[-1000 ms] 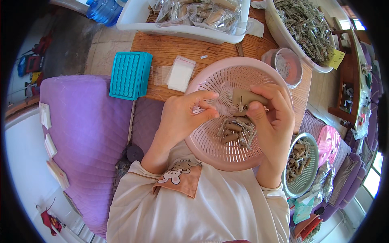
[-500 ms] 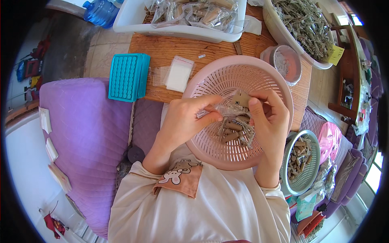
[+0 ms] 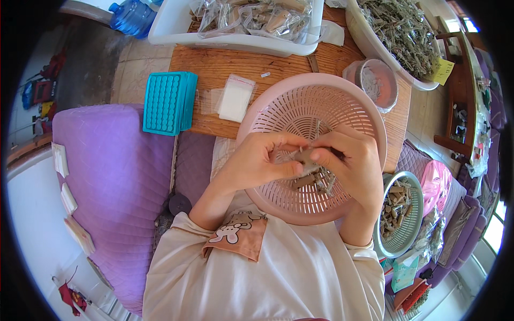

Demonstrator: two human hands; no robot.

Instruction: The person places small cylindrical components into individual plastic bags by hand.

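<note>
Over the pink slotted basket (image 3: 375, 115), my two hands meet at a small brown card (image 3: 306, 159). My left hand (image 3: 259, 158) pinches its left side between thumb and fingers. My right hand (image 3: 350, 158) grips it from the right, its thumb lying across the card. Some clear plastic shows by the fingertips, but I cannot tell what it belongs to. Below the hands, several small brown rolls (image 3: 305, 181) with thin clear strands lie in the basket, partly hidden by my fingers.
A green basket (image 3: 416, 227) of brown pieces stands at right. On the wooden table (image 3: 214, 64) are teal trays (image 3: 163, 101), clear-and-white packets (image 3: 235, 99) and a tub of small white pieces (image 3: 375, 85). Behind sit a white bin (image 3: 235, 44) and a basin (image 3: 385, 59), both full.
My hands have come together. The brown card, earlier in my right hand beside clear plastic in my left, has moved left and lower and is now between both hands.
</note>
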